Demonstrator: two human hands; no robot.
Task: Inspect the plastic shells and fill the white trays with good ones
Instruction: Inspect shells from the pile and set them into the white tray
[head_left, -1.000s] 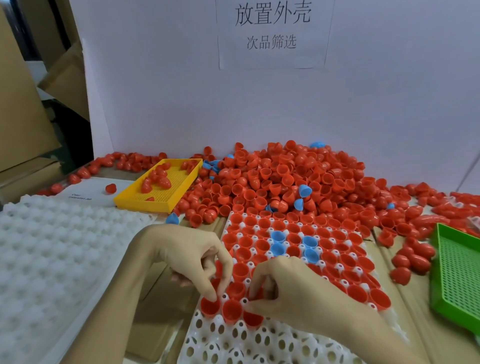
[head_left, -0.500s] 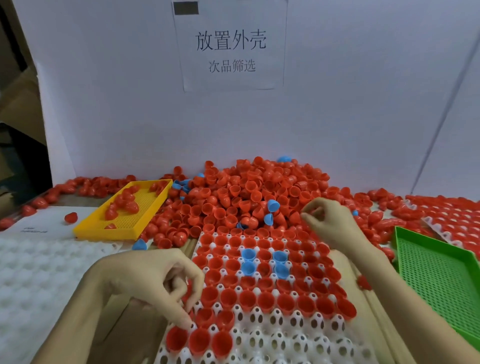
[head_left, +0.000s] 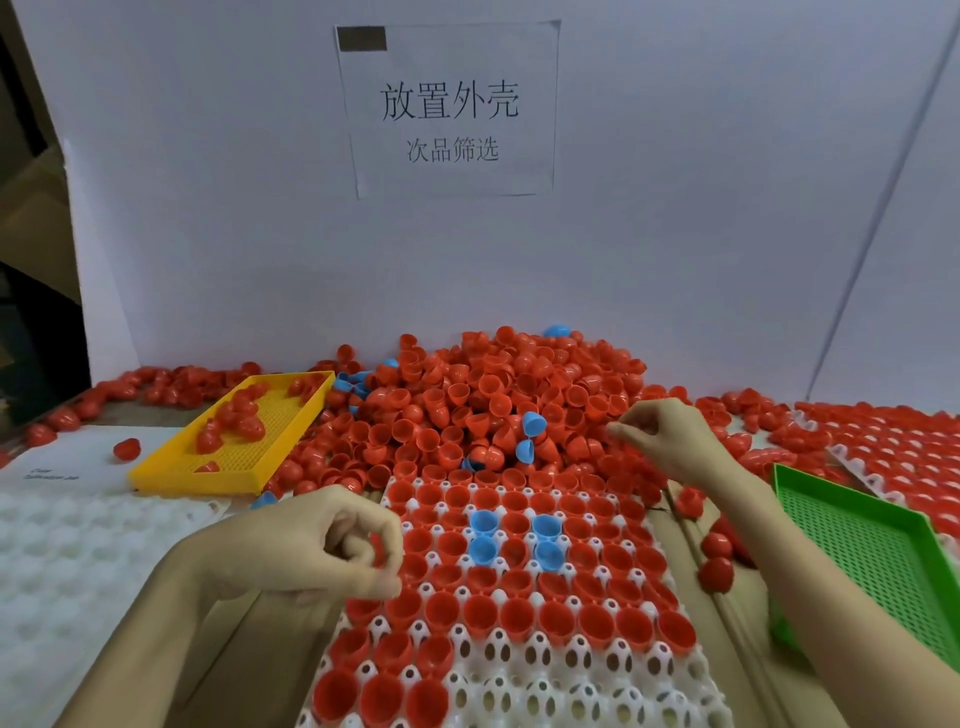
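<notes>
White tray (head_left: 524, 680) mostly filled with upright red shells (head_left: 498, 551).

A white wall (head_left: 675, 208) carries a taped paper sign (head_left: 449, 109); brown cardboard (head_left: 31, 197) stands at left.

The shells (head_left: 498, 395) are smooth, glossy plastic, red with a few blue. The white tray (head_left: 545, 670) is moulded plastic with a satin sheen. The yellow tray (head_left: 208, 478) and green tray (head_left: 883, 525) are perforated plastic. The sign (head_left: 449, 109) is matt paper. Cardboard (head_left: 31, 192) looks matt.
</notes>
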